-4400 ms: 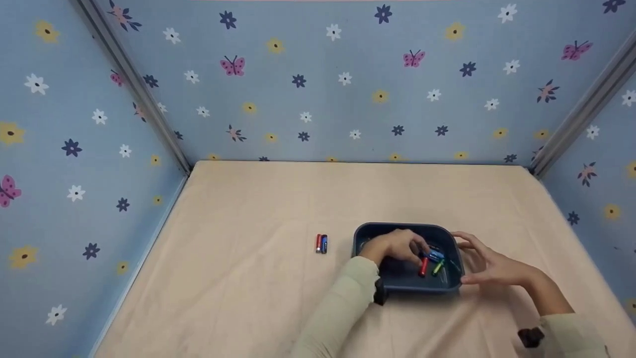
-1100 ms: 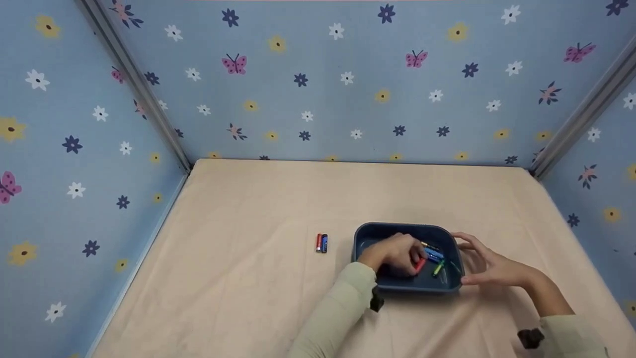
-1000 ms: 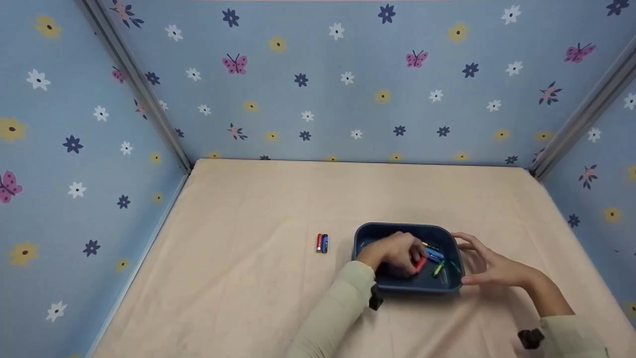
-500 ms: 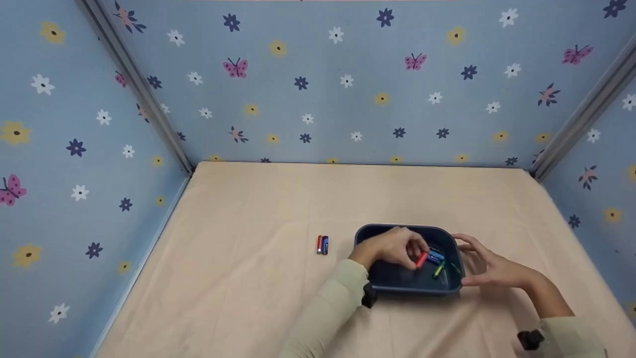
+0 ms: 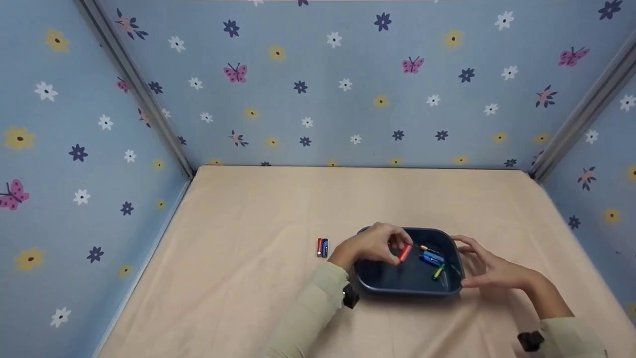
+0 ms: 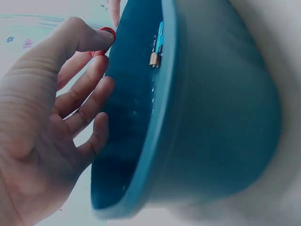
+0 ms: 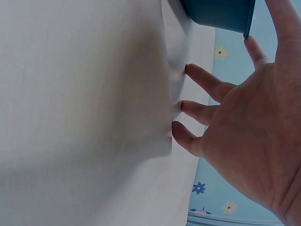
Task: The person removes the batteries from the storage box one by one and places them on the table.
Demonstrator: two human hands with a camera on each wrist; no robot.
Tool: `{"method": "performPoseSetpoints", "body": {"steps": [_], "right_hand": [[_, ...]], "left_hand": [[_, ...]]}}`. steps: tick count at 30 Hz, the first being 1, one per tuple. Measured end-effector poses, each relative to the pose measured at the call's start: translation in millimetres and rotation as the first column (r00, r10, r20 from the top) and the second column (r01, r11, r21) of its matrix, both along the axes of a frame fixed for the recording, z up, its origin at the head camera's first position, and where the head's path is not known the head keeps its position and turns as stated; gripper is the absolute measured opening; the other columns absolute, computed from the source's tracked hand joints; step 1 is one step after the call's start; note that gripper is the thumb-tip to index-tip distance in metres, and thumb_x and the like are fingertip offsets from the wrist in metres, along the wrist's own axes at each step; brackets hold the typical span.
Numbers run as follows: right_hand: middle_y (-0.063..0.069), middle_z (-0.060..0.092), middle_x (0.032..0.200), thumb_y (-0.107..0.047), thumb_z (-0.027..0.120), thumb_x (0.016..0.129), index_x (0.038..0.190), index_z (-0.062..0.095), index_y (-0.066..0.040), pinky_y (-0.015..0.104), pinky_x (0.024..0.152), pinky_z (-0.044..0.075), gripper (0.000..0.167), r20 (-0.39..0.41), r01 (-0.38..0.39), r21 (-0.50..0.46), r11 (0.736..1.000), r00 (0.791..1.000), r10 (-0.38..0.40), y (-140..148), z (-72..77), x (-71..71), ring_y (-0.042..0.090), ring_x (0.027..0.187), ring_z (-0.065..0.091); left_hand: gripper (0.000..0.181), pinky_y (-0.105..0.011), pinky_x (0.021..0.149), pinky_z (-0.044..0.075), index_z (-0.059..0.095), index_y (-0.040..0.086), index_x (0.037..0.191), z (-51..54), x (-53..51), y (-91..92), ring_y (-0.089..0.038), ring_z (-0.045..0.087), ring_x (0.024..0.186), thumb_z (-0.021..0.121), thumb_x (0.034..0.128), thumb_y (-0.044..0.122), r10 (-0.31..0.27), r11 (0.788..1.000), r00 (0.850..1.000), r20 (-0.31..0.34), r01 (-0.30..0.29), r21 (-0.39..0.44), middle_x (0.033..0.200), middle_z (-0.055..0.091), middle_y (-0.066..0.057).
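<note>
My left hand [image 5: 373, 243] pinches a red battery [image 5: 405, 253] between thumb and fingers, above the open dark blue bin [image 5: 407, 291]. From the left wrist the red battery [image 6: 109, 34] shows end-on at the thumb tip. My right hand [image 5: 499, 271] rests with spread, fairly straight fingers against the bin's right end, one fingertip at its rim in the right wrist view. Toward the right inside the bin lie blue batteries [image 5: 431, 257], a green-yellow battery [image 5: 438, 272] and a thin dark and copper-coloured battery [image 5: 426, 248], partly overlapping.
Left of the bin, a red battery [image 5: 319, 247] and a blue battery [image 5: 325, 247] lie side by side on the cream cloth [image 5: 238, 278]. Blue flowered walls [image 5: 348, 114] enclose the table at the back and sides.
My left hand has taken the red battery from among the others, then lifted it and moved left. The right hand has stayed at the bin's end.
</note>
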State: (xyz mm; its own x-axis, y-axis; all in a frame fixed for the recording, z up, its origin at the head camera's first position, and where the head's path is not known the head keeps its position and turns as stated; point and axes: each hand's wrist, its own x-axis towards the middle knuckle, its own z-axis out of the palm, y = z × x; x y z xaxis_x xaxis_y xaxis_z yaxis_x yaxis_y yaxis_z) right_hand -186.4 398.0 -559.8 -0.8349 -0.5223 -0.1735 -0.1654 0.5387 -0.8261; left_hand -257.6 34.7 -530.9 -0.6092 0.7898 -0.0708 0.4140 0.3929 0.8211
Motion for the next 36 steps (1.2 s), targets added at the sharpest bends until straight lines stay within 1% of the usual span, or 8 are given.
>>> {"method": "performPoseSetpoints", "body": {"steps": [2, 5, 7, 14, 17, 24, 30, 36], "right_hand": [[0.031, 0.031, 0.179, -0.014, 0.088, 0.096, 0.177, 0.026, -0.021, 0.098, 0.115, 0.012, 0.103, -0.002, -0.007, -0.009, 1.000, 1.000, 0.007, 1, -0.4, 0.3, 0.025, 0.164, 0.036], [0.033, 0.031, 0.178, -0.013, 0.088, 0.097, 0.178, 0.024, -0.019, 0.096, 0.116, 0.016, 0.104, -0.012, -0.027, -0.021, 0.999, 1.000, 0.026, 1, -2.1, 0.4, -0.011, 0.152, 0.036], [0.035, 0.030, 0.177, -0.012, 0.087, 0.097, 0.179, 0.023, -0.018, 0.096, 0.115, 0.018, 0.104, -0.013, -0.037, -0.034, 0.999, 0.999, 0.036, 2, -2.9, 0.3, -0.023, 0.144, 0.033], [0.033, 0.030, 0.178, -0.011, 0.087, 0.097, 0.178, 0.023, -0.019, 0.097, 0.115, 0.013, 0.104, -0.001, -0.029, -0.044, 0.999, 1.000, 0.029, 2, -2.7, 0.1, -0.023, 0.143, 0.033], [0.033, 0.031, 0.178, -0.012, 0.087, 0.097, 0.179, 0.023, -0.019, 0.097, 0.116, 0.012, 0.104, 0.001, -0.030, -0.040, 0.999, 1.000, 0.030, 1, -3.4, 0.2, -0.022, 0.143, 0.034], [0.033, 0.031, 0.178, -0.013, 0.087, 0.097, 0.178, 0.023, -0.021, 0.097, 0.116, 0.010, 0.104, 0.016, -0.026, -0.039, 0.999, 1.000, 0.027, 1, -4.8, 1.4, -0.023, 0.143, 0.033], [0.032, 0.031, 0.179, -0.011, 0.087, 0.097, 0.178, 0.023, -0.019, 0.097, 0.116, 0.011, 0.103, 0.013, -0.035, -0.042, 0.999, 0.999, 0.036, 2, -3.4, 0.9, -0.023, 0.143, 0.034], [0.033, 0.031, 0.178, -0.013, 0.088, 0.097, 0.178, 0.023, -0.018, 0.097, 0.115, 0.014, 0.104, -0.012, -0.039, -0.028, 0.999, 0.999, 0.039, 3, -0.3, 0.2, -0.023, 0.143, 0.034]], "left_hand": [[0.049, -0.027, 0.101, 0.060, 0.075, 0.001, 0.137, 1.4, -0.2, -6.6, -0.045, 0.071, 0.123, 0.087, 0.0899, 0.000, 0.004, 1.000, 1.000, -0.005, -0.004, 0.008, 0.127, 0.076, -0.024], [0.049, -0.046, 0.111, 0.061, 0.074, 0.001, 0.137, 3.0, 0.1, -16.7, -0.046, 0.070, 0.124, 0.086, 0.0895, 0.000, 0.025, 0.999, 1.000, -0.008, -0.025, 0.027, 0.126, 0.076, -0.023], [0.050, -0.051, 0.112, 0.060, 0.074, 0.001, 0.138, 3.7, 0.6, -23.4, -0.046, 0.070, 0.124, 0.086, 0.0894, -0.002, 0.047, 0.998, 0.999, -0.001, -0.047, 0.050, 0.125, 0.076, -0.021], [0.050, -0.025, 0.099, 0.058, 0.076, 0.006, 0.136, 4.9, -0.1, -47.2, -0.016, 0.066, 0.106, 0.085, 0.0873, -0.001, 0.139, 0.987, 0.990, -0.035, -0.136, 0.084, 0.120, 0.076, -0.013], [0.050, -0.025, 0.098, 0.057, 0.076, 0.005, 0.135, 3.7, 0.0, -57.6, -0.009, 0.063, 0.102, 0.085, 0.0862, -0.002, 0.165, 0.982, 0.985, -0.044, -0.160, 0.101, 0.118, 0.076, -0.014], [0.051, -0.040, 0.100, 0.059, 0.075, 0.009, 0.136, -1.6, 4.0, -85.3, -0.014, 0.064, 0.107, 0.086, 0.0862, 0.003, 0.242, 0.967, 0.970, -0.026, -0.238, 0.094, 0.117, 0.075, -0.009], [0.052, -0.042, 0.095, 0.057, 0.076, 0.008, 0.135, -3.3, 1.1, -112.2, -0.022, 0.066, 0.107, 0.083, 0.0840, 0.001, 0.291, 0.953, 0.953, -0.083, -0.281, 0.113, 0.116, 0.078, -0.017], [0.052, -0.044, 0.094, 0.059, 0.075, 0.007, 0.135, -1.1, -0.1, -136.0, -0.036, 0.069, 0.110, 0.081, 0.0841, -0.001, 0.318, 0.945, 0.944, -0.087, -0.308, 0.109, 0.118, 0.077, -0.023]]}}
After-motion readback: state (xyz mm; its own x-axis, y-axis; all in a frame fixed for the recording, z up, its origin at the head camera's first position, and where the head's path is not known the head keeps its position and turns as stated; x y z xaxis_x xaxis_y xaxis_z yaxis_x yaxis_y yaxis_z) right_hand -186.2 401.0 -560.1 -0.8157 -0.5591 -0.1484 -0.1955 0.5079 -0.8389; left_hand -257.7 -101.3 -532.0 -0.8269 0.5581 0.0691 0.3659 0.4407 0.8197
